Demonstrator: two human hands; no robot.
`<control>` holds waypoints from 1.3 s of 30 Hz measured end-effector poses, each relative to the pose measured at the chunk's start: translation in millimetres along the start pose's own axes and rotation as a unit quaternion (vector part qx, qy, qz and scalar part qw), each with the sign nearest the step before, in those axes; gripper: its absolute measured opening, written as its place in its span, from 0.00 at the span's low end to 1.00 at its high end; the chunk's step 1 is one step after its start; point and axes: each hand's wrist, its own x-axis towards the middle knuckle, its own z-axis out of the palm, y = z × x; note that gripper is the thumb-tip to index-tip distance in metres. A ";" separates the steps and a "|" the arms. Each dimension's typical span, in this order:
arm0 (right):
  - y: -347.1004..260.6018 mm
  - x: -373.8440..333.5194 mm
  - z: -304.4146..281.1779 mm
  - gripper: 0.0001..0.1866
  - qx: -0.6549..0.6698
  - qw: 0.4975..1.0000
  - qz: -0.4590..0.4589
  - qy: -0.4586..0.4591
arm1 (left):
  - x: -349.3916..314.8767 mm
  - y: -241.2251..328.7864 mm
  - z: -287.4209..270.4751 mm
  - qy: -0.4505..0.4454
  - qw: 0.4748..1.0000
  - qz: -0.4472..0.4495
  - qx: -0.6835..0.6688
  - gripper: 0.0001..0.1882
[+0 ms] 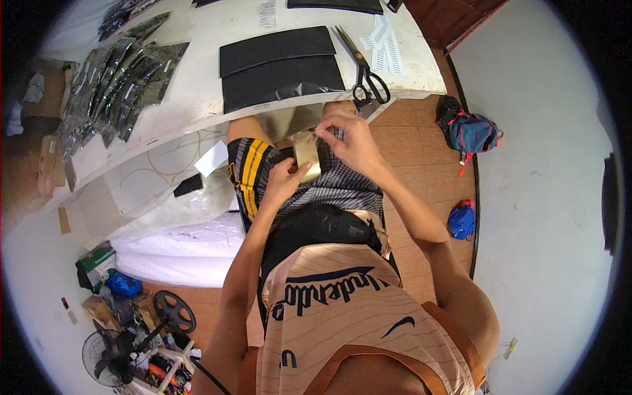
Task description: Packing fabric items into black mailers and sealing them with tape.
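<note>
Two hands meet on one small tan strip point(307, 155), a flat olive-gold piece held upright over the person's lap, just below the near edge of the white table point(197, 85). The strip is kept off the table and close to the body, which appears to give both hands access to its two ends at once.

Left hand point(284, 181): closed around the lower end of the tan strip, thumb lying against its face, fingers curled behind. The grip is narrow and serves as the steadying hold from beneath.

Right hand point(352, 141): fingertips pinched on the upper edge of the tan strip, the grip tight and small, the rest of the hand arched above it. Whether the fingers are peeling, folding or merely pressing cannot be told from this view.

On the table, directly above the tan strip, two black rectangular sheets point(280, 66) lie flat, one overlapping the other, the lower one glossy as though in a clear sleeve. Just right of the black rectangular sheets lie black-handled scissors point(365, 69), blades shut, handles toward the person, within reach of the right hand. Right of the scissors lie white label strips point(385, 46). Far left of the black rectangular sheets, a fanned row of dark packets in clear bags point(122, 85) runs along the table, overlapped like finished stock.

Below the table edge, left of the tan strip, white bundles point(184, 247) rest on the floor. A dark backpack point(469, 131) lies on the floor right of the scissors.
</note>
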 end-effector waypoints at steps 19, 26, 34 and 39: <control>15.0 19.9 -10.9 0.09 0.015 0.998 0.005 -0.068 | 35.8 119.0 -45.3 0.102 0.933 0.288 0.188 0.08; 82.6 42.3 -44.3 0.16 -0.209 0.955 0.093 0.191 | 35.8 124.0 -45.9 0.084 0.927 0.307 0.200 0.06; 81.3 66.0 -46.4 0.13 -0.430 0.875 0.219 -0.040 | 41.3 129.0 -56.4 -0.012 0.950 0.249 0.189 0.05; 90.9 57.8 -57.7 0.15 -0.371 0.899 0.231 -0.017 | 45.7 135.8 -56.8 -0.063 0.944 0.253 0.200 0.06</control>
